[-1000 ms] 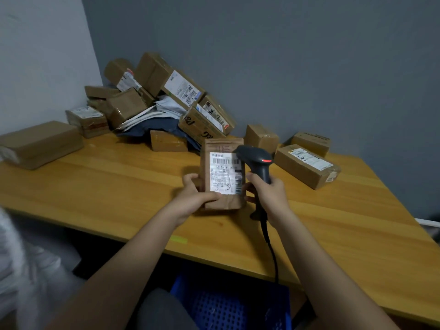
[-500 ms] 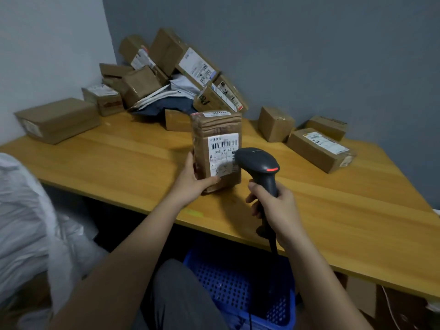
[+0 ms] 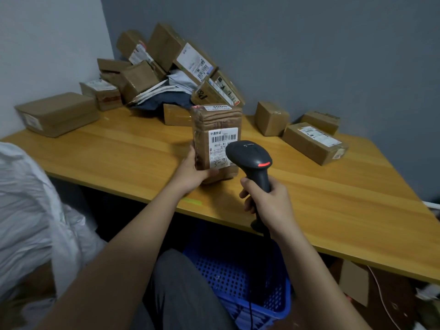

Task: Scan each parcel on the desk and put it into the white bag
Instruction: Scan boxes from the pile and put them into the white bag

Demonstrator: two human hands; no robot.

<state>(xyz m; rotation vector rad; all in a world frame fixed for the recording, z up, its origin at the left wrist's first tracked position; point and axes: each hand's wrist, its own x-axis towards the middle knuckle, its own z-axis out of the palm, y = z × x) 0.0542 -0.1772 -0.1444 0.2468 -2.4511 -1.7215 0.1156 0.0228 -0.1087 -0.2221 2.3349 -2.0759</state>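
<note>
Parcel stands upright in left hand's grip; right hand clasps scanner beside it.

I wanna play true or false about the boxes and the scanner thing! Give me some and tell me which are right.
1. The left hand holds a brown parcel upright. True.
2. The right hand holds a pen. False: it grips a black scanner.
3. The parcel's label faces the scanner. True.
4. The white bag sits on the desk. False: it is beside the desk, at the left.
5. The basket under the desk is red. False: blue.
</note>
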